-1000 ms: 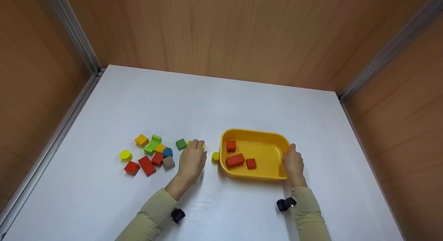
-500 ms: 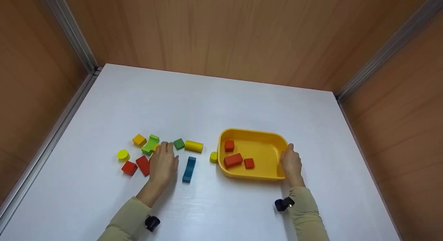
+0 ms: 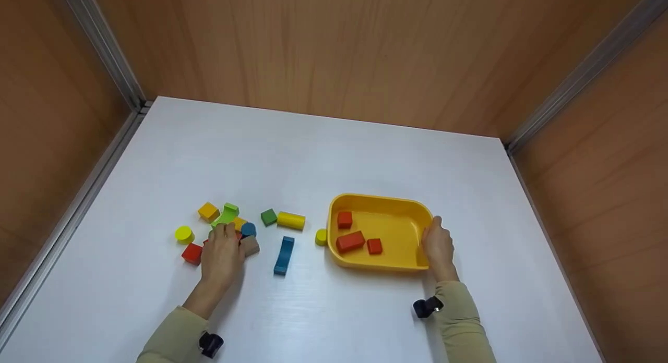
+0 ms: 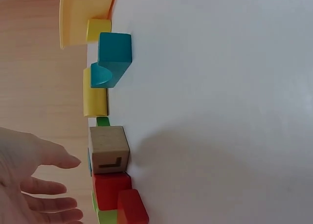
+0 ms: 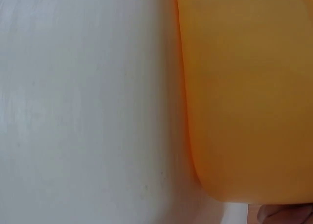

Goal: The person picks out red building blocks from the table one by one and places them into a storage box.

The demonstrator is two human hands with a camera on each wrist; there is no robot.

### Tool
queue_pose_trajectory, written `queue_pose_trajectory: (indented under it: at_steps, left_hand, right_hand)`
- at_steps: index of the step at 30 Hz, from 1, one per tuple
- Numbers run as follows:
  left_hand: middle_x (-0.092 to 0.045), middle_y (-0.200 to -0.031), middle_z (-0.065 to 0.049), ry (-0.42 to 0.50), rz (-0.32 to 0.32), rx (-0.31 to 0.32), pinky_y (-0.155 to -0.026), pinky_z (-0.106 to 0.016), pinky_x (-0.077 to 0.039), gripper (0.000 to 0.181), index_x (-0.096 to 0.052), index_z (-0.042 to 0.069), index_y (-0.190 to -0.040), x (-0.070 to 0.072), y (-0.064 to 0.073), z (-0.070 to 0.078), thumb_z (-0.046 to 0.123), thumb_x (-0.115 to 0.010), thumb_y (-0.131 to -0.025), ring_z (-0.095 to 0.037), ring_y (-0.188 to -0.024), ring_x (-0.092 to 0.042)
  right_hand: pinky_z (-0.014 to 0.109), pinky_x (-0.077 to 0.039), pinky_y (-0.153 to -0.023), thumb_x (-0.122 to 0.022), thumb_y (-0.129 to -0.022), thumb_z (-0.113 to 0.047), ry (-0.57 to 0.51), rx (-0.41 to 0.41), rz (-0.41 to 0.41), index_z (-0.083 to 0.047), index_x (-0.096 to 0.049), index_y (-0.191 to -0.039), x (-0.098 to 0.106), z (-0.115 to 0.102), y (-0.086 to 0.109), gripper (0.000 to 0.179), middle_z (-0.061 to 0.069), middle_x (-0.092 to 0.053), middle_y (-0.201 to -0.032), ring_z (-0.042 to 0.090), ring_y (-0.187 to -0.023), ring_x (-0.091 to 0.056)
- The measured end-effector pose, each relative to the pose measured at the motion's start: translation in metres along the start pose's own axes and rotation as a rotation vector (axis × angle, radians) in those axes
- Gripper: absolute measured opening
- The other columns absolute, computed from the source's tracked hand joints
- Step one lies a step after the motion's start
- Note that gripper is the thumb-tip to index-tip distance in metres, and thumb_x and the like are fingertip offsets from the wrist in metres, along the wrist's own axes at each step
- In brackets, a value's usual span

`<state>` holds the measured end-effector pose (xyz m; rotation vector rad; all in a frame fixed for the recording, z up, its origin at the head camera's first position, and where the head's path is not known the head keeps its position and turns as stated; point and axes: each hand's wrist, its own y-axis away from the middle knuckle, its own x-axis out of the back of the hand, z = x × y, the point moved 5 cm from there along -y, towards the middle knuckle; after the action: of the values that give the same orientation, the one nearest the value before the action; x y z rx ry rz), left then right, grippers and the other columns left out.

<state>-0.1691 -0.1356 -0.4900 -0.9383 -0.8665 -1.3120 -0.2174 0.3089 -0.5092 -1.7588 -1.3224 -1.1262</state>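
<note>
My left hand (image 3: 222, 256) hovers over the cluster of wooden blocks, partly hiding the red ones. In the left wrist view its fingers (image 4: 51, 203) are spread and hold nothing, beside a natural wood block (image 4: 108, 148) and a red block (image 4: 111, 190). My right hand (image 3: 439, 247) grips the right rim of a yellow tray (image 3: 386, 198). Inside the tray lie a larger red block (image 3: 350, 241) and two red cubes, one at the back (image 3: 344, 220) and one in front (image 3: 374, 246). The right wrist view shows the tray's outer wall (image 5: 249, 97) and a bit of the hand.
Between cluster and tray lie a blue curved block (image 3: 284, 255), a yellow cylinder (image 3: 291, 220) and a green cube (image 3: 269, 217). A short yellow cylinder (image 3: 321, 237) sits right by the tray's left wall. Wooden panels (image 3: 323, 50) rise behind and beside the white table (image 3: 334, 159).
My left hand has moved left from the yellow cylinder, past the blue curved block, to the red blocks, bringing that cylinder and the blue block into sight. My right hand stays at the tray.
</note>
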Motion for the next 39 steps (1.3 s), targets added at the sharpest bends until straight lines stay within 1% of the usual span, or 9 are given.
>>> queue_pose_trajectory:
  at_steps: [5,9,16,21,27,34,39]
  left_hand:
    - [-0.043,-0.108,-0.028,0.019,-0.036,0.034,-0.082,-0.046,-0.043,0.055,-0.039,-0.013,-0.12,-0.005,-0.001,-0.008,0.008,-0.067,-0.078,-0.037,-0.094,-0.046]
    - [-0.043,-0.107,-0.028,0.033,-0.06,0.045,-0.083,-0.047,-0.043,0.055,-0.039,-0.012,-0.122,-0.01,-0.002,-0.012,0.006,-0.066,-0.078,-0.037,-0.092,-0.046]
    - [-0.042,-0.109,-0.028,0.07,-0.066,0.042,-0.084,-0.048,-0.042,0.053,-0.04,-0.01,-0.123,-0.015,-0.004,-0.014,0.002,-0.065,-0.078,-0.037,-0.095,-0.045]
    - [-0.042,-0.111,-0.029,0.103,-0.085,0.053,-0.087,-0.049,-0.04,0.05,-0.04,-0.011,-0.123,-0.018,-0.006,-0.015,-0.001,-0.062,-0.079,-0.038,-0.098,-0.045]
    - [-0.044,-0.11,-0.028,0.134,-0.074,0.063,-0.087,-0.048,-0.04,0.047,-0.042,-0.012,-0.121,-0.019,-0.006,-0.016,-0.003,-0.061,-0.079,-0.038,-0.1,-0.046]
    - [-0.043,-0.11,-0.027,0.185,-0.081,0.111,-0.088,-0.048,-0.038,0.046,-0.042,-0.013,-0.121,-0.018,-0.006,-0.019,-0.003,-0.06,-0.08,-0.038,-0.101,-0.045]
    - [-0.043,-0.111,-0.027,0.21,-0.049,0.141,-0.089,-0.047,-0.038,0.047,-0.042,-0.012,-0.122,-0.012,-0.005,-0.018,-0.002,-0.061,-0.08,-0.038,-0.102,-0.045]
  right_hand:
    - [0.04,-0.042,-0.045,-0.04,-0.091,-0.011,-0.007,-0.011,-0.009,0.002,-0.036,-0.106,0.0,0.0,0.001,0.02,0.022,-0.055,-0.074,0.032,-0.058,-0.056]
    - [0.039,-0.043,-0.047,-0.039,-0.092,-0.011,-0.013,-0.022,-0.025,0.002,-0.036,-0.109,0.0,0.001,0.001,0.021,0.021,-0.056,-0.076,0.031,-0.06,-0.056]
    - [0.038,-0.041,-0.047,-0.039,-0.092,-0.011,-0.024,-0.024,-0.029,0.002,-0.037,-0.107,0.0,0.0,0.001,0.02,0.019,-0.054,-0.075,0.028,-0.058,-0.052]
    - [0.038,-0.041,-0.046,-0.039,-0.092,-0.01,-0.022,-0.005,-0.016,0.002,-0.037,-0.105,-0.001,0.0,0.002,0.019,0.019,-0.054,-0.072,0.028,-0.056,-0.053]
    - [0.036,-0.042,-0.041,-0.041,-0.09,-0.009,0.013,0.032,0.021,0.004,-0.038,-0.103,-0.002,-0.002,0.002,0.018,0.02,-0.055,-0.068,0.028,-0.052,-0.054]
    - [0.037,-0.042,-0.043,-0.041,-0.091,-0.01,-0.002,0.012,0.001,0.003,-0.037,-0.104,-0.004,-0.003,0.002,0.018,0.02,-0.056,-0.072,0.028,-0.055,-0.055]
    - [0.039,-0.042,-0.044,-0.042,-0.091,-0.01,-0.001,0.012,0.003,0.002,-0.037,-0.105,-0.003,-0.003,0.002,0.019,0.021,-0.056,-0.072,0.03,-0.056,-0.055]
